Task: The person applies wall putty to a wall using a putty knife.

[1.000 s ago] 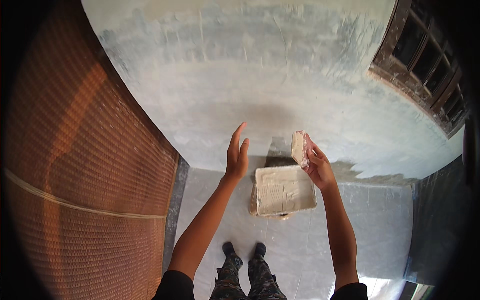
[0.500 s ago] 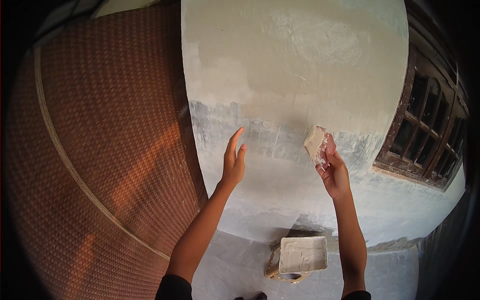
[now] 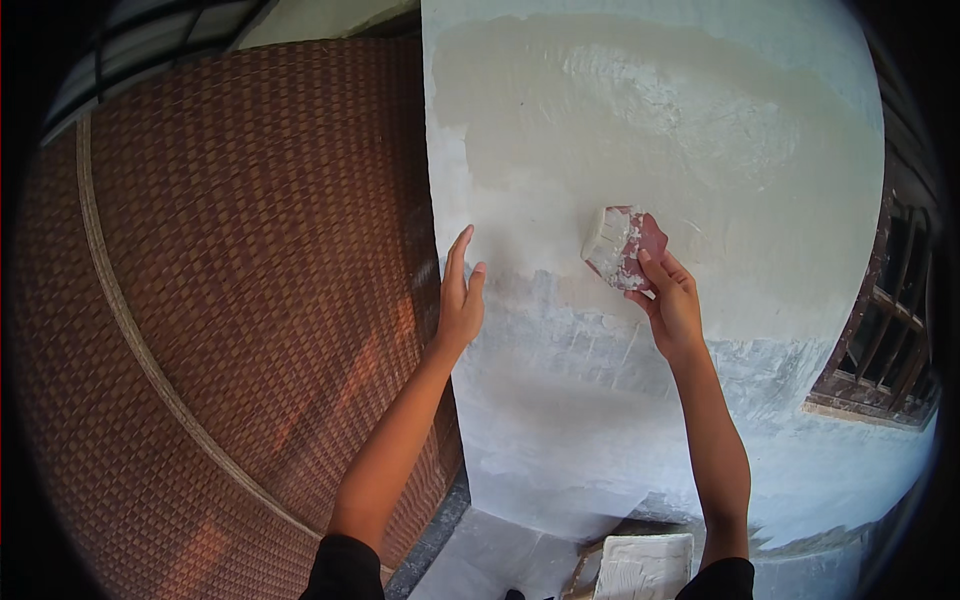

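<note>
My right hand [image 3: 675,308] pinches a flat reddish putty spreader [image 3: 650,238] between thumb and fingers. Pale wet putty [image 3: 608,240] coats its left side and is smeared over part of its face. The spreader is in front of the wall [image 3: 560,400]; I cannot tell whether its edge touches the surface. My left hand [image 3: 462,305] is raised near the wall's left edge, fingers stretched up and thumb apart, holding nothing. A broad beige putty coat [image 3: 540,130] covers the upper wall, with a bare bluish-grey band below it.
Low in front of the wall, a rectangular tray of putty [image 3: 645,570] rests on a small stool [image 3: 580,580], partly cut off. A brown woven blind [image 3: 250,260] fills the left side. A dark wooden barred window [image 3: 885,335] is at the right.
The view has tilted upward, so wall, window and tray sit lower in it. My right hand is now higher against the wall, and the spreader has turned, showing more of its red face.
</note>
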A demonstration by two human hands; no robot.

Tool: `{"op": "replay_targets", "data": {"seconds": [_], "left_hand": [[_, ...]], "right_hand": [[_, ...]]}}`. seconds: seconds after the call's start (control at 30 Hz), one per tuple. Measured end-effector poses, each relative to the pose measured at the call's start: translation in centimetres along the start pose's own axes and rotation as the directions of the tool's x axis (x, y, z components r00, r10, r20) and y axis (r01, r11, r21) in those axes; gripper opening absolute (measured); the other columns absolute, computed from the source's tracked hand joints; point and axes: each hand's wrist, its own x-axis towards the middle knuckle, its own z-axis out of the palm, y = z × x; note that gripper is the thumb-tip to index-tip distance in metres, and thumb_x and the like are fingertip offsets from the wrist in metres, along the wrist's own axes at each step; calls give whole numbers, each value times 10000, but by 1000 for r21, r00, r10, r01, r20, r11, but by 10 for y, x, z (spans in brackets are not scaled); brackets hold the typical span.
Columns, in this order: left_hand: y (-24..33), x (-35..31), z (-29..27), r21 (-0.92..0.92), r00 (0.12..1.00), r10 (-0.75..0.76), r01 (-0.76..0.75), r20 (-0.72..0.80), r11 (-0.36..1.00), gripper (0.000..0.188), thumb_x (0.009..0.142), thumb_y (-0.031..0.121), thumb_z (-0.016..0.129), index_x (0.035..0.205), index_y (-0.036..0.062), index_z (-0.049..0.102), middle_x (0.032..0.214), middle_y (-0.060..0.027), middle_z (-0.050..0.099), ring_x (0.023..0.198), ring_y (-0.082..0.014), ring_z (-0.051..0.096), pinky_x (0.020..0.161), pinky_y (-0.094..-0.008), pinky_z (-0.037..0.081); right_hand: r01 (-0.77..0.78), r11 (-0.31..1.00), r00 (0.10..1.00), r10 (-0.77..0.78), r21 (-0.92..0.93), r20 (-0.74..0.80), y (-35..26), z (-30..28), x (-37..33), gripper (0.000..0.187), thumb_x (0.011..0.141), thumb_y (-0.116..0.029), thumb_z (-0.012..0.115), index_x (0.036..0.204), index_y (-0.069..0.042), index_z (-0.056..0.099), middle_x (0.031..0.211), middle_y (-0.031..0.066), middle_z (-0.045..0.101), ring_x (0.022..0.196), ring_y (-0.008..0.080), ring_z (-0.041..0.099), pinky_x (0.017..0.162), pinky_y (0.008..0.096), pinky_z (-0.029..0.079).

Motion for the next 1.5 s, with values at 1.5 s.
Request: {"op": "replay_targets", "data": {"seconds": [1.5], "left_hand": [[-159,173,11,46,784,587,-591,-202,805,503,978,143,449,1440,-51,396,1469,-276,430,1378,-427,413,1148,-508,312]], "right_hand": [[226,-779,806,-188,-585,561,158,125,113,413,812,-39,657,1208,76,651,1240,247,660,939,373,721,742,364,617]]}}
